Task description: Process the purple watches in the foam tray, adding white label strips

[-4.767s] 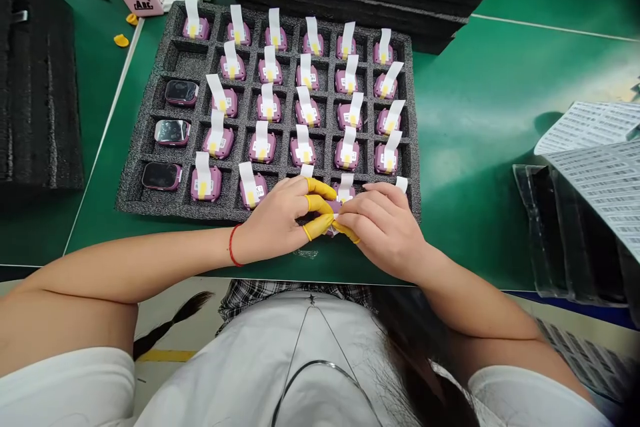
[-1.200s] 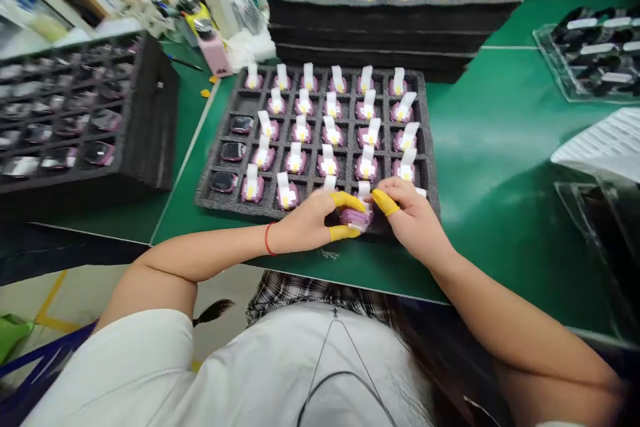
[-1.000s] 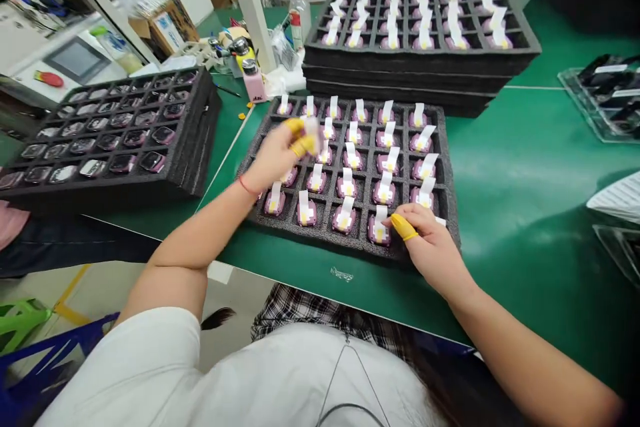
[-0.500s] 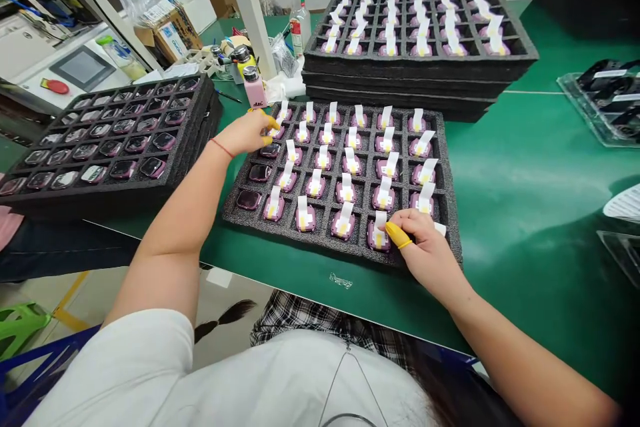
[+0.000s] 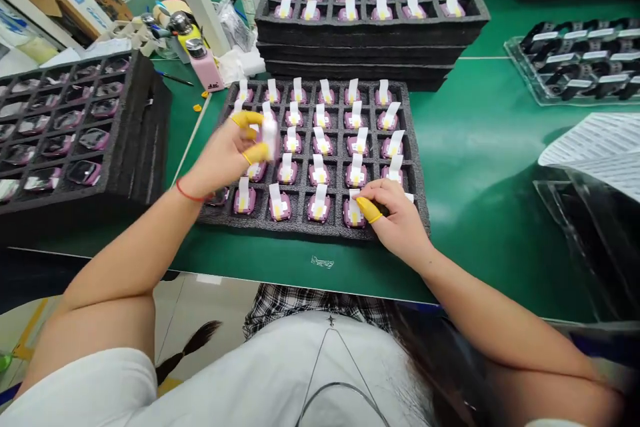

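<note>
My left hand [image 5: 223,150], with yellow finger cots, is closed on a purple watch body [image 5: 271,137] bearing a white strip, held up over the left side of the black foam tray [image 5: 305,230]. The watch body is blurred. My right hand [image 5: 403,220] is at the tray's lower right with fingers curled together. Its yellow-cotted thumb is beside a purple watch body [image 5: 355,213] with a white strip and yellow tape; what its fingertips grip is hidden. Rows of similar taped watch bodies fill most compartments. Under my left wrist sits a dark-screened watch body [image 5: 218,197].
Stacked foam trays [image 5: 357,47] stand behind, and another stack [image 5: 150,127] stands at left. A pink bottle [image 5: 205,67], pen [image 5: 175,78] and two loose yellow finger cots [image 5: 197,107] lie near the post. At right are a clear tray of black parts [image 5: 575,67] and printed sheets [image 5: 595,147].
My left hand has moved from the tray's far left compartments toward me and rightward, now lifting a watch body. My right hand stays at the same compartment. The camera view has shifted.
</note>
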Available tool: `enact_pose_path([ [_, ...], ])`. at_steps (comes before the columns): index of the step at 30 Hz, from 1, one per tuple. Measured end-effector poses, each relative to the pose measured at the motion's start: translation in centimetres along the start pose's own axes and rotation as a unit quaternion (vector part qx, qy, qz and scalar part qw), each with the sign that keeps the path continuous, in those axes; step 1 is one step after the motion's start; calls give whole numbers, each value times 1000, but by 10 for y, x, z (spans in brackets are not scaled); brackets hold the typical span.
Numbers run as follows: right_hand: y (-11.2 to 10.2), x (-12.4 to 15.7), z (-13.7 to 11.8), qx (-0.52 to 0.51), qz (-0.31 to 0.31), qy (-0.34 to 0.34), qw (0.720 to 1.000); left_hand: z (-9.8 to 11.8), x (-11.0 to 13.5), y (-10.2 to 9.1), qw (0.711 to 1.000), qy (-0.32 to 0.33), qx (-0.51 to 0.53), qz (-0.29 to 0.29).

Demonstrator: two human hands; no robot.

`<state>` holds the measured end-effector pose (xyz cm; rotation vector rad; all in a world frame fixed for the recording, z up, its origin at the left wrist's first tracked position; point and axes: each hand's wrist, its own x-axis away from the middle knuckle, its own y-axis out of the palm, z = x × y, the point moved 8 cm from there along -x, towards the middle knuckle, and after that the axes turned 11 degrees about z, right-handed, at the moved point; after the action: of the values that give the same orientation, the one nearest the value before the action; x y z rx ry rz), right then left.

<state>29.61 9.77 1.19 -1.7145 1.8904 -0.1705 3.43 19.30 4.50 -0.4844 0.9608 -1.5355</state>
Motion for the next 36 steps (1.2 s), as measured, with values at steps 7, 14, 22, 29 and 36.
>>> enact_pose_path([
  [7, 18, 12, -17, -35, -49, -64, 996, 96, 83, 92, 964, 71, 213, -144],
  [14, 14, 16, -35, -57, -66, -144, 986, 90, 83, 96, 979, 153, 96, -91],
  [22, 20, 23, -41, 8, -94, -204, 974, 93, 83, 92, 974, 141, 132, -115],
  [29, 17, 25, -39, 73, -96, -203, 972, 90, 83, 90, 977, 125, 148, -84],
  [36, 18, 28, -42, 91, -98, -221, 966, 92, 84, 91, 969, 127, 187, -103],
])
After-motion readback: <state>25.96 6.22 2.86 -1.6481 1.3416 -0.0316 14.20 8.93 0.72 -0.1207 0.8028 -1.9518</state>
